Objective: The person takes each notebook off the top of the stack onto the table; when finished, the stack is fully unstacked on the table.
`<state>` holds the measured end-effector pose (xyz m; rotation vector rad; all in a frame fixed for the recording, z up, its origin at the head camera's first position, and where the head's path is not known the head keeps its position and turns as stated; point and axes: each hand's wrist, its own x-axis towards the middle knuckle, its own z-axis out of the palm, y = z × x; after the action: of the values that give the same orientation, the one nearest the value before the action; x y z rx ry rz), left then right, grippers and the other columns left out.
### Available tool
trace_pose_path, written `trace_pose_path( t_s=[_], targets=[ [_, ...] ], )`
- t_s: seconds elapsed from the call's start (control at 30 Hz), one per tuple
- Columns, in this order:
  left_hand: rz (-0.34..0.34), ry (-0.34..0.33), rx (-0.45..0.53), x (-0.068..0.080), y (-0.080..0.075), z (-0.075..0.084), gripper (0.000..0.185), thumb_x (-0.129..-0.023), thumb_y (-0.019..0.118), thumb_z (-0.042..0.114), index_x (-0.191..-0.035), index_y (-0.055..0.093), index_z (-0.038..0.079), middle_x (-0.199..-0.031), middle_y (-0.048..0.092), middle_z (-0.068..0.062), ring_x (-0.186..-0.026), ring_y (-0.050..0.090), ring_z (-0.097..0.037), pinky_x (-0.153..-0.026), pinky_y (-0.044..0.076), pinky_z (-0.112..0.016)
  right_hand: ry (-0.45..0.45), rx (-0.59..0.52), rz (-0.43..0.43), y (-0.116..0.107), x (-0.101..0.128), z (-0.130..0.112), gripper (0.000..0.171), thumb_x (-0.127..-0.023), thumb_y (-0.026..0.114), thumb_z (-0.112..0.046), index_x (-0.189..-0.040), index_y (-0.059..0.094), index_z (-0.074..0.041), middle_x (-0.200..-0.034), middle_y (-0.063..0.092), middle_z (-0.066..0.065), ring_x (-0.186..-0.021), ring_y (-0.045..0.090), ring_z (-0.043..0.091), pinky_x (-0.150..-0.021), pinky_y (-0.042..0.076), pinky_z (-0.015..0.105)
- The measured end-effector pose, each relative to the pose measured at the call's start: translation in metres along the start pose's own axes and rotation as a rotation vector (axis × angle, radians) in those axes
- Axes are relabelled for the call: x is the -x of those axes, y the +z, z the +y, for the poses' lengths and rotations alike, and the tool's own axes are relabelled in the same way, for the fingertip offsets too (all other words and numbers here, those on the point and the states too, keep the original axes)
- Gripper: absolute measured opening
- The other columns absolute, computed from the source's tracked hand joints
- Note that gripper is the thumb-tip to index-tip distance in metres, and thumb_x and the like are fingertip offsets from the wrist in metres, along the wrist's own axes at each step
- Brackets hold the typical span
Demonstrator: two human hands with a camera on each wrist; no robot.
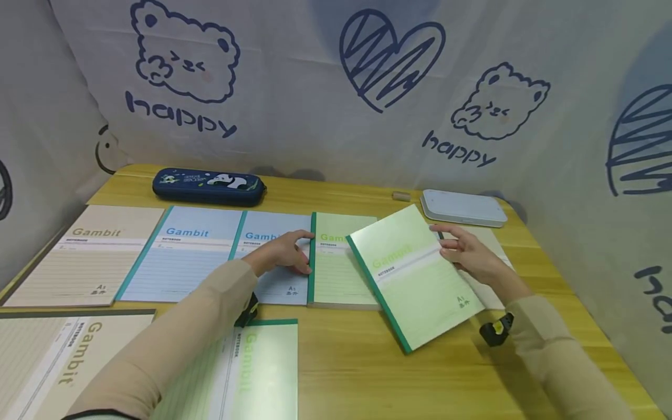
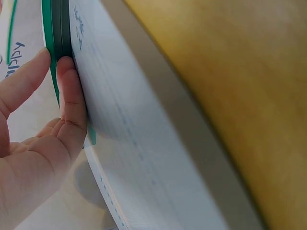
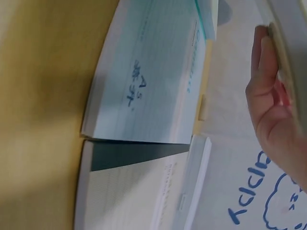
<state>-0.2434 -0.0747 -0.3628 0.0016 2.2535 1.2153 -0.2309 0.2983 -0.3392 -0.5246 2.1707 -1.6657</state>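
My right hand (image 1: 471,254) holds a green Gambit notebook (image 1: 420,303) by its right edge, tilted and raised above the table. In the right wrist view, the fingers (image 3: 267,62) grip that notebook's edge. My left hand (image 1: 279,255) touches the green spine of another green notebook (image 1: 343,286) lying in the row. The left wrist view shows thumb and fingers (image 2: 73,103) extended against the spines of a stack. Beneath the left hand lies a blue notebook (image 1: 270,296). A beige notebook (image 1: 485,242) is partly hidden behind the right hand and the raised notebook.
Farther left in the row are another blue notebook (image 1: 196,262) and a beige one (image 1: 89,262). Nearer the front lie beige (image 1: 37,361) and green (image 1: 270,356) notebooks. A panda pencil case (image 1: 207,186), a white case (image 1: 464,208) and a small brown block (image 1: 401,196) sit behind.
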Motion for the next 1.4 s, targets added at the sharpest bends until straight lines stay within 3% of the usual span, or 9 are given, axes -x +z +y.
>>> trace_pose_path(
  t_s=[0.13, 0.2, 0.3, 0.53, 0.73, 1.0, 1.4],
  targets=[
    [-0.003, 0.001, -0.002, 0.0, -0.001, 0.0, 0.082, -0.069, 0.074, 0.001, -0.137, 0.032, 0.017, -0.091, 0.056, -0.011, -0.071, 0.056, -0.021, -0.065, 0.041, -0.029, -0.066, -0.064, -0.2, 0.004, -0.004, -0.003, 0.041, -0.092, 0.039, 0.005, -0.132, 0.032, -0.004, -0.104, 0.062, 0.006, -0.076, 0.061, 0.017, -0.059, 0.049, 0.027],
    [0.005, 0.0, 0.004, -0.001, 0.0, -0.001, 0.081, -0.07, 0.073, 0.0, -0.137, 0.032, 0.018, -0.092, 0.056, -0.011, -0.071, 0.056, -0.02, -0.066, 0.042, -0.029, -0.078, -0.089, -0.29, 0.007, -0.007, -0.005, 0.041, -0.093, 0.037, 0.007, -0.133, 0.03, -0.002, -0.11, 0.06, 0.009, -0.088, 0.061, 0.024, -0.067, 0.05, 0.035],
    [0.012, 0.01, 0.003, -0.001, 0.0, -0.001, 0.08, -0.071, 0.072, -0.001, -0.138, 0.032, 0.018, -0.09, 0.057, -0.011, -0.069, 0.055, -0.02, -0.065, 0.041, -0.029, -0.088, -0.083, -0.378, 0.012, -0.011, -0.008, 0.042, -0.093, 0.036, 0.007, -0.133, 0.029, 0.0, -0.112, 0.059, 0.011, -0.09, 0.06, 0.025, -0.068, 0.05, 0.036],
    [0.003, 0.019, 0.015, 0.0, 0.001, -0.001, 0.082, -0.071, 0.072, -0.002, -0.138, 0.031, 0.018, -0.089, 0.056, -0.011, -0.067, 0.055, -0.019, -0.063, 0.042, -0.029, -0.066, 0.033, -0.471, 0.029, -0.016, -0.015, 0.039, -0.093, 0.039, 0.004, -0.131, 0.032, 0.001, -0.111, 0.06, 0.013, -0.085, 0.061, 0.024, -0.065, 0.05, 0.033],
    [-0.002, 0.006, 0.012, 0.001, 0.0, 0.0, 0.082, -0.071, 0.071, -0.002, -0.139, 0.03, 0.018, -0.09, 0.056, -0.011, -0.068, 0.056, -0.02, -0.063, 0.043, -0.028, -0.088, 0.069, -0.576, 0.046, -0.021, -0.018, 0.037, -0.093, 0.037, 0.006, -0.13, 0.033, 0.004, -0.109, 0.058, 0.022, -0.082, 0.061, 0.025, -0.063, 0.049, 0.03],
    [-0.003, 0.003, 0.021, 0.003, 0.0, 0.001, 0.082, -0.071, 0.071, -0.003, -0.139, 0.03, 0.017, -0.09, 0.055, -0.011, -0.067, 0.055, -0.019, -0.062, 0.042, -0.028, -0.039, 0.15, -0.657, 0.067, -0.022, -0.023, 0.035, -0.093, 0.039, 0.002, -0.128, 0.039, 0.0, -0.106, 0.06, 0.017, -0.078, 0.059, 0.022, -0.063, 0.045, 0.024],
    [-0.01, 0.003, 0.021, 0.003, 0.0, 0.001, 0.081, -0.071, 0.071, -0.002, -0.138, 0.03, 0.017, -0.091, 0.055, -0.012, -0.067, 0.054, -0.019, -0.062, 0.042, -0.028, -0.026, 0.156, -0.795, 0.096, -0.022, -0.025, 0.035, -0.092, 0.041, 0.003, -0.127, 0.042, 0.003, -0.111, 0.059, 0.014, -0.085, 0.059, 0.019, -0.07, 0.046, 0.025]
  ],
)
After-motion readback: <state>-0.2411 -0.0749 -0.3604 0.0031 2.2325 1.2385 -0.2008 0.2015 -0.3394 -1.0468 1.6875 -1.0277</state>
